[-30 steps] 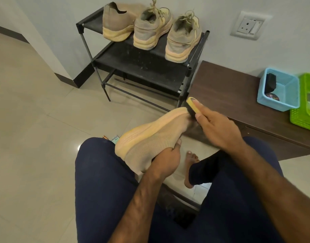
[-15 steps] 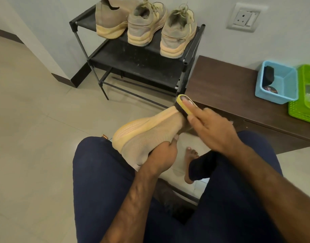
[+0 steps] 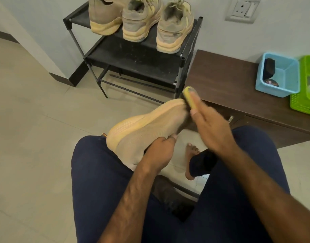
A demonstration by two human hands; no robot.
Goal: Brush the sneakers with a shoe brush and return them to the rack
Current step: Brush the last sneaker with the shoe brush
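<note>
Grips: left hand [image 3: 159,153] clenched on the sneaker [image 3: 147,127], thumb curled over the knit upper. The right hand [image 3: 212,130] grasps the shoe brush [image 3: 190,97], fingers laid along its back, motion-blurred.

Sneaker: tan woven mesh upper, pale yellow ribbed sole, elongated. Brush: small yellow block, dark bristles facing the shoe.

Sneaker's long axis runs diagonally from just left of the left hand up to the right hand's fingertips, sole turned away from the holder; toe or heel at the far end, cannot tell. Bristles meet that far end.

Beyond both hands, a black metal rack [image 3: 142,67] carries three similar sneakers [image 3: 140,20]. Right of the right hand: dark wood bench [image 3: 224,79], blue plastic basket [image 3: 287,74].
</note>
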